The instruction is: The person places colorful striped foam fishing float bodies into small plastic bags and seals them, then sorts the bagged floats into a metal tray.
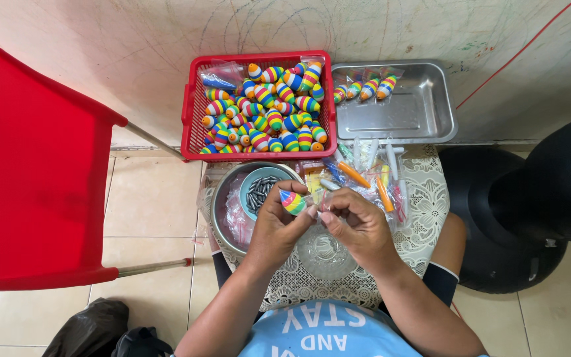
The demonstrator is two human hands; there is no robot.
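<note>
Left hand (pixel 273 221) closed on a rainbow-striped, egg-shaped toy (pixel 292 201), gripped between thumb and fingertips above the small table. Right hand (pixel 358 221) just beside it, fingers pinched together on the mouth of a small clear plastic bag (pixel 320 199) that touches the toy's tip. The toy is glossy and segmented, banded in blue, yellow, red and green. Directly beneath the hands, a clear glass dish (pixel 325 254) rests on a white lace tablecloth (pixel 431 205). Left of the hands, a round metal bowl (pixel 223 198) holds a smaller blue bowl (pixel 246 188) filled with small grey metal pellets (pixel 262 188). Beyond the hands, a heap of bagged tubes and sticks, orange and white (pixel 371 168), crowds the tabletop. Further out, a red slotted plastic basket (pixel 193 106) is piled with like striped toys; beside it a rectangular steel tray (pixel 424 112) carries four bagged ones (pixel 365 88). A red plastic chair (pixel 34 178) stands at far left.
</note>
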